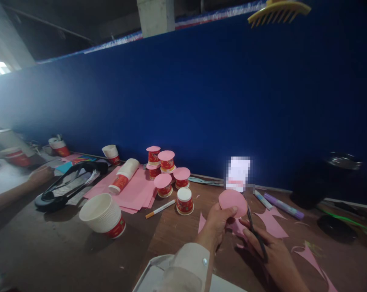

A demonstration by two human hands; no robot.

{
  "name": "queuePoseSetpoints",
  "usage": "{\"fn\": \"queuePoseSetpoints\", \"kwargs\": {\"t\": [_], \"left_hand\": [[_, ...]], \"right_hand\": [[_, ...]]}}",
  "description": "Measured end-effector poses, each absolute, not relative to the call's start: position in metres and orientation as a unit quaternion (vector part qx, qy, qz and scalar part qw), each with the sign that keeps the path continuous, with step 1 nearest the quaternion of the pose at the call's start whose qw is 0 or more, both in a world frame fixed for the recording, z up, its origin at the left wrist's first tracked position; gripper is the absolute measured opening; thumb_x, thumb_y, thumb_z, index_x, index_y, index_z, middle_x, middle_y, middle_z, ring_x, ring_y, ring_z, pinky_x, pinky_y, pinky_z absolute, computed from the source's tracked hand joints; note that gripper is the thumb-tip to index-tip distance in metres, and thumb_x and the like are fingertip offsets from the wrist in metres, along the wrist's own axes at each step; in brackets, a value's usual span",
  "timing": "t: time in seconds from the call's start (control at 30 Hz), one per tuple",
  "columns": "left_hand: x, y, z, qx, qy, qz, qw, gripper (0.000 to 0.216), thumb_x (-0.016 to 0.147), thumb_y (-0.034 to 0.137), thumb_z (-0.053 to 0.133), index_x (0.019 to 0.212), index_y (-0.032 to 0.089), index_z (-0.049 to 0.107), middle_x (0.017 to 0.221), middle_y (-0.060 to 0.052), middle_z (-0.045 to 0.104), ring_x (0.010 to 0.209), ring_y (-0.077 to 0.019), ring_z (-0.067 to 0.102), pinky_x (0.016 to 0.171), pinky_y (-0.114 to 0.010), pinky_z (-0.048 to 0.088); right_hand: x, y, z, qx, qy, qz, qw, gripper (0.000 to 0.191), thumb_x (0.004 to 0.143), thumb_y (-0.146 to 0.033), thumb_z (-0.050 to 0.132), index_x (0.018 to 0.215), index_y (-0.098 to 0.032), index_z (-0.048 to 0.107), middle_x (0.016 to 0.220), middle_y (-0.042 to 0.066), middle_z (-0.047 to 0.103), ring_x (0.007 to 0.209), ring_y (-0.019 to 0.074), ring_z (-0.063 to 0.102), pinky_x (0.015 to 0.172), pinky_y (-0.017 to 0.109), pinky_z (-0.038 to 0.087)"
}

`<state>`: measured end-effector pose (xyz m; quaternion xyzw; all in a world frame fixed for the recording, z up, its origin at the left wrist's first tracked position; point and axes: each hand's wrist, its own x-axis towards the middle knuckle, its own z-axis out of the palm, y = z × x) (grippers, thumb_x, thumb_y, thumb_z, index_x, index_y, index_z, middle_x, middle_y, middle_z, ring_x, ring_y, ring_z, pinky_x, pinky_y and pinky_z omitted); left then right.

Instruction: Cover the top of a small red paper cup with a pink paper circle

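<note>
Between the thumb and fingers of my left hand (215, 223) is a round pink paper disc (232, 202), held up over the table. My right hand (268, 247) is closed around a pair of dark-handled scissors (256, 233), whose blades lie close to the disc's right edge. Pink paper scraps (271, 223) lie under and beside both hands. To the left, an upturned red paper cup (185, 201) shows a bare white base. Several more upturned cups behind it carry pink discs (166, 155), some of them stacked.
Pink paper sheets (137, 190) lie left of the cups, with a cup stack (125, 174) on top. Another nested stack (101, 215) tilts nearer me. An orange-and-white pen (161, 209), a purple tube (283, 206) and a black headset-like frame (71, 184) lie about. Another person's arm (22, 188) rests far left.
</note>
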<state>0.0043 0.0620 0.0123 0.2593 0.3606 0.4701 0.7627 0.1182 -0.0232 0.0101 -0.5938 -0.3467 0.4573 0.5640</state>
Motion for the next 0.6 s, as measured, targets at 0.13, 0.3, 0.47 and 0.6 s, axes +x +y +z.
{"fn": "queuePoseSetpoints", "kwargs": {"t": [0.13,0.3,0.47,0.6], "left_hand": [[0.004,0.061,0.015,0.261,0.337,0.477,0.769,0.059,0.046,0.034,0.090,0.097,0.010,0.073,0.073,-0.004,0.068,0.060,-0.0126,0.056,0.058,-0.025,0.043],[0.003,0.062,0.017,0.262,0.324,0.489,0.766,0.053,0.046,0.027,0.088,0.095,0.012,0.073,0.074,-0.003,0.068,0.060,-0.0102,0.054,0.060,-0.024,0.041],[0.002,0.065,0.012,0.270,0.341,0.482,0.761,0.050,0.047,0.030,0.088,0.091,0.012,0.072,0.067,0.000,0.064,0.054,-0.0068,0.047,0.055,-0.022,0.032],[0.001,0.068,0.007,0.276,0.350,0.481,0.755,0.050,0.048,0.035,0.090,0.088,0.012,0.070,0.063,0.001,0.060,0.052,-0.0062,0.046,0.052,-0.021,0.026]], "right_hand": [[0.118,-0.023,0.011,-0.600,-0.319,0.461,0.570,0.054,0.064,-0.051,0.086,0.107,-0.018,0.082,0.083,0.005,0.077,0.066,0.0207,0.069,0.061,0.029,0.062],[0.126,-0.021,0.026,-0.609,-0.344,0.469,0.540,0.050,0.058,-0.044,0.090,0.101,-0.019,0.084,0.063,0.002,0.068,0.063,0.0206,0.067,0.065,0.029,0.062],[0.123,-0.025,0.034,-0.591,-0.340,0.495,0.539,0.041,0.063,-0.046,0.086,0.096,-0.022,0.084,0.055,0.001,0.060,0.060,0.0219,0.065,0.065,0.034,0.062],[0.124,-0.027,0.034,-0.614,-0.399,0.451,0.510,0.035,0.065,-0.046,0.084,0.090,-0.023,0.083,0.058,0.005,0.064,0.070,0.0267,0.069,0.064,0.033,0.060]]}}
